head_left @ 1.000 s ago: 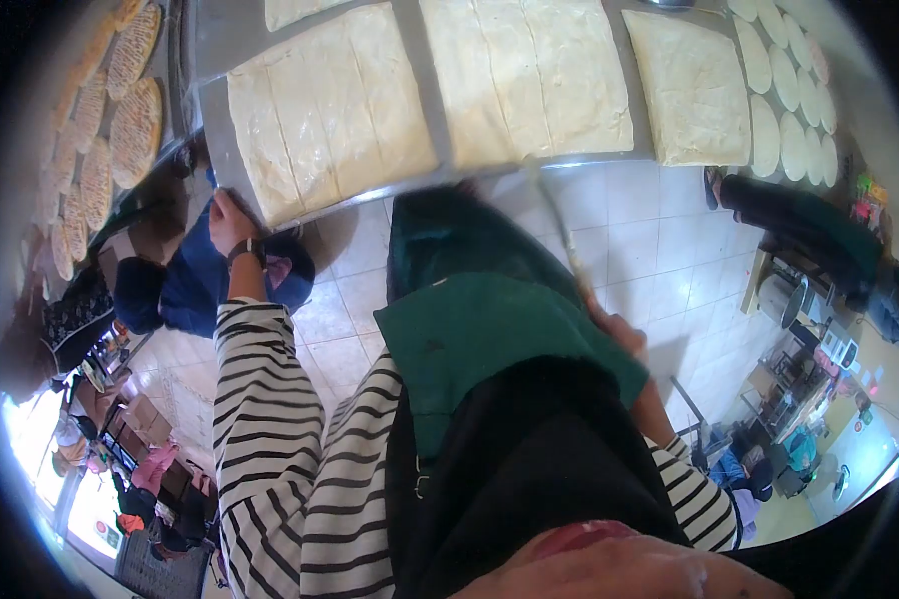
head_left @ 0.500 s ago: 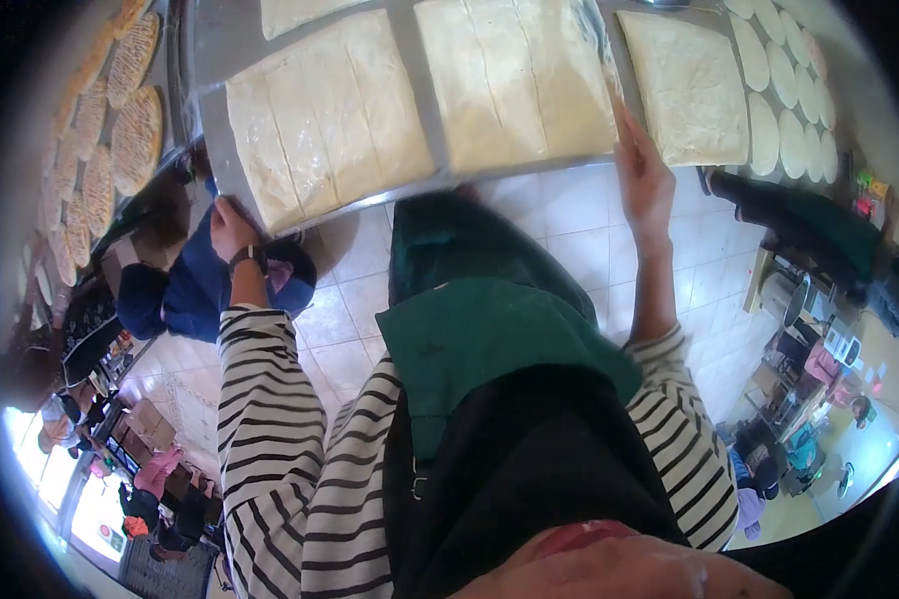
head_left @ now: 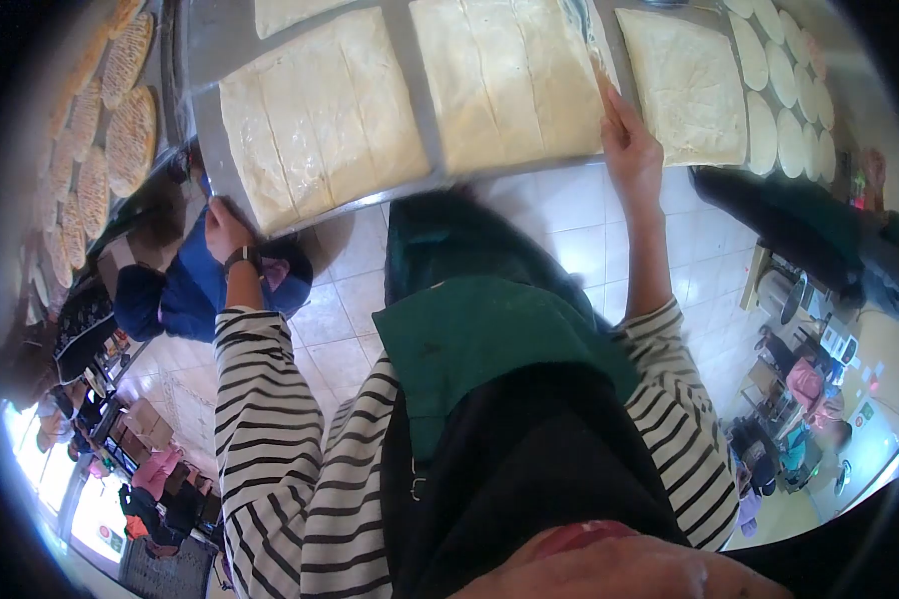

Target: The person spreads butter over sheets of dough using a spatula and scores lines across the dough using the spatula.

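My right hand (head_left: 631,146) is closed around the handle of a long, thin tool (head_left: 591,50), whose blade lies along the right side of the middle pale dough sheet (head_left: 504,85). Left of it, another dough sheet (head_left: 322,120) has several lengthwise cut lines. At the metal table's front left corner, my left hand (head_left: 228,232) is closed, with a dark band on its wrist; what its fingers hold is too small to tell. A third, uncut-looking dough slab (head_left: 684,88) lies to the right of my right hand.
Flat oval dough pieces (head_left: 762,133) stand in rows at the right. Browned, topped ovals (head_left: 131,140) lie on the far left. A person in dark blue (head_left: 192,290) is below the table's left corner; another person in dark clothes (head_left: 799,215) is at the right.
My right hand has risen from beside the green apron to the middle sheet's right side, then drawn slightly down and left with the tool. My left hand stays near the table corner.
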`<action>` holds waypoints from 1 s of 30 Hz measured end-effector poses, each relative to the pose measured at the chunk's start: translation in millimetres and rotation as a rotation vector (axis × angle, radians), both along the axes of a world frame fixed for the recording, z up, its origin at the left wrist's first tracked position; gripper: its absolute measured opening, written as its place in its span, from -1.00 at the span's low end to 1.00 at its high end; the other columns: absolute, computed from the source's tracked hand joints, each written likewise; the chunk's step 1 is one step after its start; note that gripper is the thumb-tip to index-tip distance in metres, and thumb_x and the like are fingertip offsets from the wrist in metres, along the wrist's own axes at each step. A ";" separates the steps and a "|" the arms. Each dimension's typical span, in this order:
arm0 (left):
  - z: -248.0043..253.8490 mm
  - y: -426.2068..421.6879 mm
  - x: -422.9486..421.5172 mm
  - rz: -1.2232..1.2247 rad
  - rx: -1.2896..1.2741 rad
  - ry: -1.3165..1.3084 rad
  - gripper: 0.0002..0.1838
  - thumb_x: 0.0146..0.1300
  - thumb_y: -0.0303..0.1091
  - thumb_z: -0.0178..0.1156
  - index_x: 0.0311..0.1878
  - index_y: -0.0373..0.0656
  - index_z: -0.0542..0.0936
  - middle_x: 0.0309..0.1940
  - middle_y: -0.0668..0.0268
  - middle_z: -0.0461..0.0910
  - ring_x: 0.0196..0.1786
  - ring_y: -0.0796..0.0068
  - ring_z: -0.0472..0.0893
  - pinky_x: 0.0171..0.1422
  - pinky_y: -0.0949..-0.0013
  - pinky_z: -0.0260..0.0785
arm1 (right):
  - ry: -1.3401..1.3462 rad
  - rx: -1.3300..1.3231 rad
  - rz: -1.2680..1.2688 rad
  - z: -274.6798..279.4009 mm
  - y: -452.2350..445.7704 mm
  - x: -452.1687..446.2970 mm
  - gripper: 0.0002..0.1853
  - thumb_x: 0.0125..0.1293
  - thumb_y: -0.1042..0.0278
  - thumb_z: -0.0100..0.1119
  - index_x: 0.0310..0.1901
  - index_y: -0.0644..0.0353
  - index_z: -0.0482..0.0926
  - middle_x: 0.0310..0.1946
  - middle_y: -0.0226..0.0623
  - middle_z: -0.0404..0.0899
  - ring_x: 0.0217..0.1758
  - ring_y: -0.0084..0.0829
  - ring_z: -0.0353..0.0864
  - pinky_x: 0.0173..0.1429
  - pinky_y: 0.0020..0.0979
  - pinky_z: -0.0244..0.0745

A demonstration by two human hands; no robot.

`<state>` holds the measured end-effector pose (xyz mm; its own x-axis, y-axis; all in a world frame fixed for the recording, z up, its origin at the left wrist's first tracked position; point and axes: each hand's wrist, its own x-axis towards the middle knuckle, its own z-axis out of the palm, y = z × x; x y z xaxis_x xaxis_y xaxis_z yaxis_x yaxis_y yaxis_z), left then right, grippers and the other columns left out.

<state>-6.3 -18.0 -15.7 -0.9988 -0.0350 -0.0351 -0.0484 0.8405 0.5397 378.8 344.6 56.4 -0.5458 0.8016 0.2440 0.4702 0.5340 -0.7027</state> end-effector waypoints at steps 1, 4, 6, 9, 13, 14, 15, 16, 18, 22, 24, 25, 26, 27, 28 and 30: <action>-0.4 -1.1 0.9 -0.007 0.017 -0.004 -0.36 0.29 0.24 -0.07 0.01 -0.17 0.62 -0.14 0.06 0.66 -0.06 0.07 0.64 0.02 0.16 0.42 | -0.061 -0.041 -0.012 -0.9 -0.3 3.2 -0.59 0.29 0.48 0.12 0.19 0.15 0.50 -0.04 -0.11 0.64 -0.09 -0.43 0.66 -0.03 -0.45 0.51; -2.1 -0.4 5.1 0.000 -0.036 0.012 -0.36 0.30 0.25 -0.08 0.00 -0.15 0.63 -0.14 0.06 0.66 -0.06 0.06 0.63 0.03 0.15 0.41 | -0.201 -0.105 -0.055 9.2 -6.4 10.9 -0.59 0.30 0.52 0.09 0.20 0.15 0.49 0.01 -0.10 0.62 -0.01 -0.40 0.66 0.03 -0.45 0.51; -1.4 -0.5 6.7 0.015 -0.039 0.005 -0.36 0.30 0.26 -0.09 0.00 -0.15 0.63 -0.14 0.06 0.66 -0.06 0.06 0.63 0.03 0.15 0.41 | -0.280 -0.130 -0.083 9.2 -14.9 17.5 -0.58 0.30 0.54 0.07 0.21 0.16 0.48 0.01 -0.11 0.62 0.00 -0.40 0.66 0.04 -0.45 0.50; -1.1 -1.7 -0.8 0.027 -0.026 -0.010 -0.36 0.29 0.27 -0.09 0.00 -0.13 0.63 -0.14 0.06 0.66 -0.05 0.04 0.63 0.03 0.14 0.40 | -0.199 -0.054 -0.064 -3.6 -27.8 24.4 -0.54 0.29 0.57 0.06 0.24 0.11 0.46 -0.11 -0.13 0.65 -0.24 -0.50 0.64 -0.13 -0.49 0.49; 1.1 0.4 5.4 0.035 -0.037 -0.027 -0.36 0.29 0.26 -0.09 0.02 -0.13 0.62 -0.13 0.06 0.66 -0.05 0.04 0.63 0.03 0.14 0.41 | -0.137 -0.091 -0.091 -0.9 -45.5 41.8 -0.51 0.20 0.55 0.18 0.20 -0.01 0.52 -0.45 -0.09 0.57 -0.55 -0.40 0.47 -0.34 -0.42 0.45; -3.7 -3.0 3.8 0.034 -0.035 -0.028 -0.36 0.29 0.26 -0.09 0.02 -0.13 0.62 -0.13 0.06 0.66 -0.05 0.04 0.63 0.03 0.14 0.41 | -0.153 -0.068 -0.085 -0.6 -48.3 46.1 -0.52 0.20 0.55 0.19 0.19 0.03 0.53 -0.42 -0.09 0.60 -0.54 -0.41 0.49 -0.35 -0.43 0.46; -8.6 -6.0 1.4 0.021 -0.046 -0.017 -0.36 0.29 0.27 -0.09 0.02 -0.12 0.62 -0.13 0.07 0.66 -0.05 0.04 0.63 0.04 0.14 0.41 | -0.152 -0.065 -0.087 2.2 -51.6 49.0 -0.52 0.20 0.55 0.19 0.19 0.03 0.53 -0.42 -0.09 0.60 -0.54 -0.41 0.49 -0.35 -0.43 0.46; -13.7 -9.0 -0.4 0.008 -0.058 -0.006 -0.35 0.29 0.27 -0.10 0.03 -0.12 0.62 -0.13 0.07 0.66 -0.05 0.04 0.63 0.04 0.14 0.41 | -0.166 -0.067 -0.083 5.3 -55.7 51.5 -0.54 0.21 0.57 0.19 0.18 0.09 0.53 -0.39 -0.10 0.62 -0.53 -0.43 0.51 -0.35 -0.45 0.46; -12.2 -6.8 5.0 0.013 -0.056 -0.010 -0.35 0.29 0.27 -0.10 0.03 -0.12 0.62 -0.12 0.07 0.66 -0.04 0.04 0.62 0.05 0.13 0.41 | -0.180 -0.068 -0.081 4.0 -60.7 58.2 -0.55 0.21 0.58 0.19 0.17 0.15 0.53 -0.36 -0.10 0.65 -0.52 -0.45 0.52 -0.36 -0.46 0.47; -12.1 -4.0 14.8 0.032 -0.037 -0.030 -0.33 0.29 0.28 -0.11 0.03 -0.13 0.62 -0.11 0.08 0.66 -0.02 0.03 0.62 0.07 0.13 0.40 | -0.112 -0.055 -0.057 -1.5 -74.2 78.1 -0.57 0.23 0.62 0.16 0.17 0.25 0.51 -0.31 -0.09 0.66 -0.49 -0.52 0.53 -0.36 -0.47 0.47; -11.3 -2.8 20.2 0.028 -0.049 -0.029 -0.34 0.29 0.28 -0.11 0.03 -0.14 0.62 -0.11 0.08 0.66 -0.02 0.03 0.62 0.07 0.14 0.40 | -0.183 -0.118 -0.080 -2.4 -80.9 87.0 -0.57 0.23 0.62 0.15 0.17 0.28 0.50 -0.30 -0.09 0.67 -0.46 -0.54 0.55 -0.35 -0.48 0.48; -11.0 -2.1 23.0 0.026 -0.064 -0.028 -0.34 0.30 0.27 -0.11 0.03 -0.15 0.62 -0.10 0.08 0.65 -0.01 0.04 0.62 0.07 0.15 0.40 | -0.114 -0.097 -0.071 -7.7 -84.6 91.8 -0.56 0.25 0.66 0.11 0.20 0.29 0.48 -0.21 -0.21 0.65 -0.47 -0.62 0.42 -0.39 -0.54 0.37; -13.7 -3.0 24.3 0.024 -0.063 -0.028 -0.34 0.30 0.27 -0.11 0.03 -0.15 0.62 -0.10 0.08 0.65 -0.01 0.04 0.62 0.07 0.15 0.40 | -0.046 -0.077 -0.062 -10.3 -87.9 96.0 -0.54 0.27 0.70 0.06 0.22 0.30 0.45 -0.12 -0.34 0.63 -0.48 -0.70 0.28 -0.43 -0.61 0.26; -16.0 -4.1 26.2 0.020 -0.064 -0.021 -0.34 0.29 0.27 -0.10 0.03 -0.15 0.61 -0.10 0.08 0.65 -0.01 0.04 0.62 0.07 0.16 0.40 | -0.047 -0.077 -0.064 -7.2 -91.7 101.2 -0.54 0.27 0.70 0.06 0.22 0.30 0.45 -0.12 -0.34 0.63 -0.48 -0.70 0.28 -0.43 -0.61 0.26; -3.4 -0.6 -3.2 0.017 -0.066 -0.011 -0.33 0.29 0.27 -0.10 0.03 -0.16 0.61 -0.10 0.07 0.65 -0.01 0.04 0.61 0.08 0.16 0.40 | -0.124 -0.128 -0.092 11.9 -91.8 75.5 -0.55 0.25 0.66 0.10 0.21 0.29 0.47 -0.23 -0.25 0.64 -0.50 -0.65 0.38 -0.43 -0.56 0.33; -4.4 -0.1 -6.8 0.012 -0.045 -0.012 -0.32 0.29 0.28 -0.10 0.03 -0.16 0.61 -0.10 0.07 0.65 -0.01 0.04 0.61 0.08 0.16 0.40 | -0.201 -0.175 -0.125 17.0 -99.8 77.5 -0.56 0.24 0.63 0.14 0.19 0.28 0.49 -0.34 -0.17 0.64 -0.51 -0.59 0.47 -0.42 -0.51 0.41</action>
